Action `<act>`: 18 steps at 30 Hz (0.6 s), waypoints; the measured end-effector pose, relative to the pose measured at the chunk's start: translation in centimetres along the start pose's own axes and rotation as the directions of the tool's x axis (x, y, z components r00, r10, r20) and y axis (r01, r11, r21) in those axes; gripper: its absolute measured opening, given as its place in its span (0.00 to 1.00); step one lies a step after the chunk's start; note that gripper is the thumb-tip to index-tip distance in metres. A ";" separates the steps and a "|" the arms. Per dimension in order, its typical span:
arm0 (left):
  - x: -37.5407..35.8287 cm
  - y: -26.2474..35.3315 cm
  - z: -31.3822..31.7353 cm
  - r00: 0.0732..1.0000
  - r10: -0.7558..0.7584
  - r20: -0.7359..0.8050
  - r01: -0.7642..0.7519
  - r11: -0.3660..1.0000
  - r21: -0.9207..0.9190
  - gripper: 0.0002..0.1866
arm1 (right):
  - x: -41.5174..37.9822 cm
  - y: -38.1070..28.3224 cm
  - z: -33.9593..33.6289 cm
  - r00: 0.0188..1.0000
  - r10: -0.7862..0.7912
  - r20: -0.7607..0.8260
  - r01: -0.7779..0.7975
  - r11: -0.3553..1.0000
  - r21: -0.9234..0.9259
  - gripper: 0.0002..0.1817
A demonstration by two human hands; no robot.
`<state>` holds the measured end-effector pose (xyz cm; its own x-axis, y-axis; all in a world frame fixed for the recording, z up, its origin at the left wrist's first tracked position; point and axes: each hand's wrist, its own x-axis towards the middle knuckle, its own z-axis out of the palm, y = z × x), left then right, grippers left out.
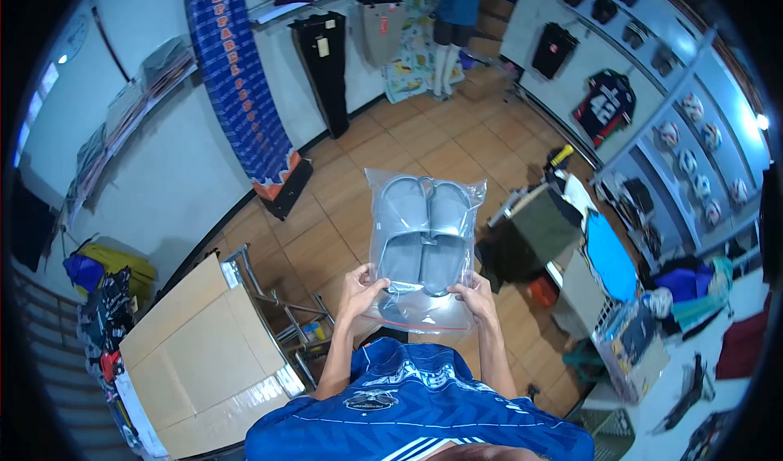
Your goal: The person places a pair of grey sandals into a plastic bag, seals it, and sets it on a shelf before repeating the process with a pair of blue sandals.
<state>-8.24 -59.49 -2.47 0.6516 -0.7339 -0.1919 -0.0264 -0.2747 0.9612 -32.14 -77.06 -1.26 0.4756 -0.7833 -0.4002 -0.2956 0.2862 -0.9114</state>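
A pair of grey slide sandals (405,261) lies side by side inside a clear plastic bag (424,321), held up in front of my chest. My left hand (360,292) grips the bag's lower left edge, thumb on top near one sandal. On the lower right edge, my right hand (475,294) pinches the bag the same way. A red line runs along the bag's near end, below both hands. The fingers under the bag are partly hidden.
A cardboard-topped table (204,355) stands at left, with a metal frame (281,306) beside it. Clothes and a blue item (610,253) pile up at right. Balls (687,161) sit on wall shelves. A blue banner column (245,94) rises beyond the tiled floor (326,192).
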 end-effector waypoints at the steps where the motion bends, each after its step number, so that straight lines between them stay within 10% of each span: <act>1: 1.9 0.6 -0.9 1.000 0.017 -0.014 -0.017 1.000 0.004 0.22 | 2.3 -1.0 0.7 0.999 -0.012 0.030 0.012 1.000 -0.003 0.20; 18: 19.4 4.1 -19.1 0.828 -0.131 -0.545 0.129 0.991 -0.042 0.22 | 29.8 -17.0 26.2 0.794 0.017 0.608 0.054 0.994 -0.098 0.20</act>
<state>18.75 -63.01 1.56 0.9564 -0.2328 -0.1764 0.0898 -0.3405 0.9360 8.75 -90.85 -0.19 0.8764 -0.2814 -0.3908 -0.3490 0.1882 -0.9180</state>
